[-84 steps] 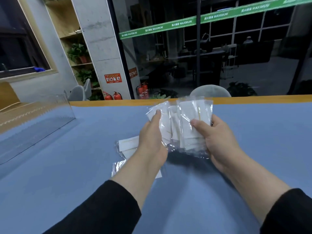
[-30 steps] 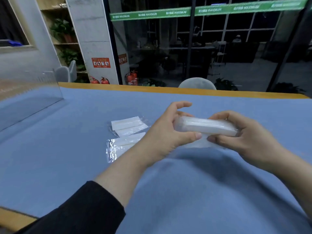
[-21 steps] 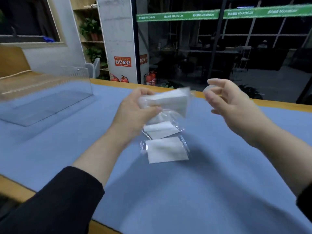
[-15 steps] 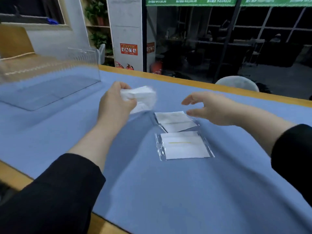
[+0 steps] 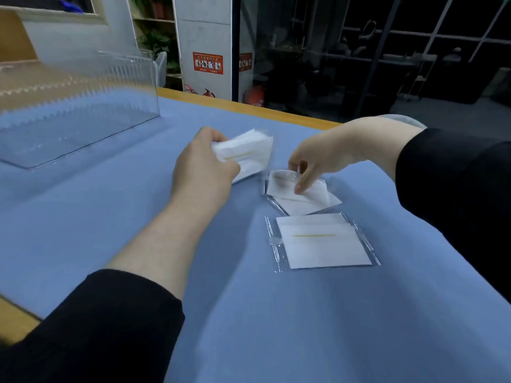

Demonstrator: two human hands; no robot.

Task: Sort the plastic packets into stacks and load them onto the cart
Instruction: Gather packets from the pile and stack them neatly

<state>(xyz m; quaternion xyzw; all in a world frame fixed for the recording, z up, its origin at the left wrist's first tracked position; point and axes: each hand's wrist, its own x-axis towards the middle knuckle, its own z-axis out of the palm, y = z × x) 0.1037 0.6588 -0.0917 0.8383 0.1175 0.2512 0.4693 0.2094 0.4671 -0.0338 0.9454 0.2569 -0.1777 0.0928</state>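
Since half a second ago the right hand has dropped onto the far loose packet and now pinches its top edge. The left hand grips the gathered stack of packets just above the blue tabletop. Another packet lies flat nearer — unsorted. No cart shows, so loading looks undone. A clear acrylic bin stands far left.
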